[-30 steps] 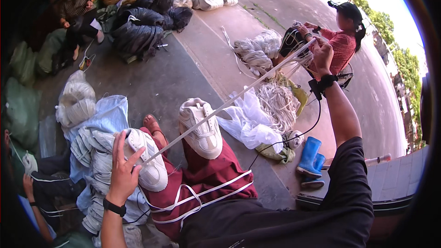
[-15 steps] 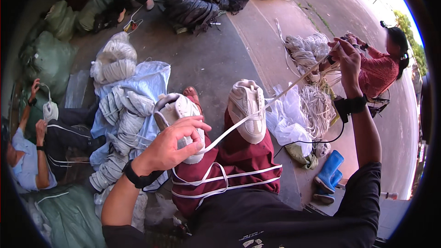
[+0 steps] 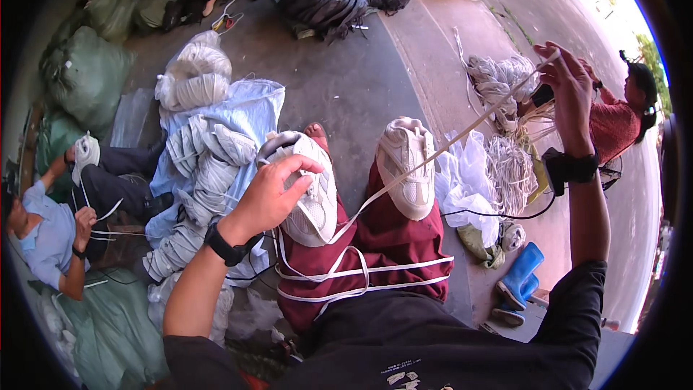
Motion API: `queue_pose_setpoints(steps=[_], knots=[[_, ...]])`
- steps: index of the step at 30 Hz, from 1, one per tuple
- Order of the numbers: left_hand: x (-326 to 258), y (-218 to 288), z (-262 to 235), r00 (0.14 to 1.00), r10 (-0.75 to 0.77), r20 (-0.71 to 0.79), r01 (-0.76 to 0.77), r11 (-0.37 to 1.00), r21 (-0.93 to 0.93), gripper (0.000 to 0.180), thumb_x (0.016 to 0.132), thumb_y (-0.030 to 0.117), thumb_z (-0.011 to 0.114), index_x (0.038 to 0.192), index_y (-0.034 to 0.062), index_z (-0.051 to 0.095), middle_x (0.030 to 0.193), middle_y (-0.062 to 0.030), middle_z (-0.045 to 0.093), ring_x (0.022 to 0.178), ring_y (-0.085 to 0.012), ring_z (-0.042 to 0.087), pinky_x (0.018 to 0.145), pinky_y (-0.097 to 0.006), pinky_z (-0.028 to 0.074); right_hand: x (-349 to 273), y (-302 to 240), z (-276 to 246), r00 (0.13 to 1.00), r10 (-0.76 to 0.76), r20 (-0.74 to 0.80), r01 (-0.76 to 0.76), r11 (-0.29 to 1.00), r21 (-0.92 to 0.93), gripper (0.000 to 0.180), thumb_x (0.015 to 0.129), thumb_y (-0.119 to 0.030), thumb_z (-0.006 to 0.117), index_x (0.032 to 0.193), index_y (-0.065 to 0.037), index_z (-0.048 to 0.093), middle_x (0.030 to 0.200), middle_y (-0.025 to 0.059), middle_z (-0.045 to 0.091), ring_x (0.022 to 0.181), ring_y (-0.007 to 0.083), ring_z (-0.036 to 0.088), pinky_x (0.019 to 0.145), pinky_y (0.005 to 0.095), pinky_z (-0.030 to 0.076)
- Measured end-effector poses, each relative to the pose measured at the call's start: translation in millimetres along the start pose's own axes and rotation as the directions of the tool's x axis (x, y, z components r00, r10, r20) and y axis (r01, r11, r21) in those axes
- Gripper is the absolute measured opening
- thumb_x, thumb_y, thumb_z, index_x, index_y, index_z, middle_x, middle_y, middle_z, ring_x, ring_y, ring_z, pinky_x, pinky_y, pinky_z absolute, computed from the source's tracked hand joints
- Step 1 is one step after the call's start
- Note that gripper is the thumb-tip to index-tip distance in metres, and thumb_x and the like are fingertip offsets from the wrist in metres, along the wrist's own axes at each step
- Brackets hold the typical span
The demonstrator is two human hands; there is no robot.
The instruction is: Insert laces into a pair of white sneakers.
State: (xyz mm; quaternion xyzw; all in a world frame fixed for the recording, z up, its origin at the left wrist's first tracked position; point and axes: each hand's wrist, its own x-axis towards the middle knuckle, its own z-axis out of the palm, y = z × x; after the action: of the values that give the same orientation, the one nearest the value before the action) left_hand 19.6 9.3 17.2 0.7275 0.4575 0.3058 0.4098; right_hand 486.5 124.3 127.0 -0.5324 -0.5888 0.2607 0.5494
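In the head view, the right hand [image 3: 572, 97], up and right of the maroon cloth trousers [image 3: 390, 240], pinched a flat white lace [image 3: 498, 103] running down toward them. The left hand [image 3: 264, 201], up-left of the trousers, held thumb and forefinger apart; its other fingers were obscured.

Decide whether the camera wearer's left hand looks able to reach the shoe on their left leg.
Probably yes: the left hand looks open and overlaps the shoe in this view, with nothing visible between them.
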Motion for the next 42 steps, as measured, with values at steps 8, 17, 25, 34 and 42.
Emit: queue_pose_setpoints(steps=[8,17,25,34,42], knots=[[2.5,-7.0,-0.1,0.991,0.107,0.086,-0.118,0.984,0.132,0.021,0.092,0.005,0.052,0.108,0.0013,0.065,0.104,-0.0149,0.068,0.103,-0.0318,0.064,0.092,-0.039,0.048,30.7,34.1,-147.0,0.984,-0.15,-0.099,0.127,0.97,-0.207,0.037,0.103,-0.023,0.051,0.129,0.002,0.057,0.124,0.0103,0.067,0.096,0.0137,0.065,0.089,0.0248,0.051],[1.4,-9.1,-0.1,0.982,0.093,0.166,-0.126,0.972,0.197,0.025,0.093,0.013,0.054,0.114,0.0052,0.066,0.106,-0.013,0.067,0.106,-0.0309,0.061,0.096,-0.041,0.045,55.3,41.4,-206.8,0.896,0.053,-0.441,-0.087,0.995,-0.058,0.033,0.101,-0.009,0.045,0.129,0.004,0.058,0.123,0.0128,0.066,0.113,0.0184,0.063,0.095,0.0266,0.052],[0.8,2.7,-1.0,0.973,0.08,0.215,-0.148,0.936,0.321,0.025,0.089,0.019,0.064,0.109,0.006,0.071,0.099,-0.0119,0.069,0.103,-0.0309,0.06,0.097,-0.044,0.042,77.1,37.2,-207.1,0.887,-0.026,-0.461,-0.072,0.978,-0.195,0.031,0.102,-0.019,0.053,0.125,-0.001,0.063,0.116,0.0092,0.071,0.093,0.0163,0.07,0.08,0.0246,0.056],[9.5,61.2,-9.1,0.959,-0.014,0.284,0.116,0.931,-0.346,0.022,0.1,0.019,0.059,0.096,-0.0011,0.065,0.079,0.0003,0.061,0.075,-0.0065,0.057,0.071,-0.024,0.045,5.5,22.0,-53.5,0.985,0.098,-0.139,-0.125,0.972,-0.198,0.032,0.101,-0.025,0.058,0.122,-0.002,0.064,0.109,0.0071,0.073,0.072,0.0056,0.063,0.064,0.0193,0.049],[23.2,147.1,-41.6,0.949,0.202,0.241,-0.063,0.873,-0.484,0.025,0.102,0.018,0.054,0.101,-0.004,0.065,0.078,-0.0031,0.062,0.074,-0.0084,0.058,0.07,-0.024,0.046,-147.8,-12.3,144.0,0.674,0.295,0.677,-0.5,0.857,0.126,0.016,0.1,-0.008,0.055,0.11,0.002,0.062,0.1,0.0091,0.072,0.08,0.013,0.07,0.068,0.0245,0.055]])
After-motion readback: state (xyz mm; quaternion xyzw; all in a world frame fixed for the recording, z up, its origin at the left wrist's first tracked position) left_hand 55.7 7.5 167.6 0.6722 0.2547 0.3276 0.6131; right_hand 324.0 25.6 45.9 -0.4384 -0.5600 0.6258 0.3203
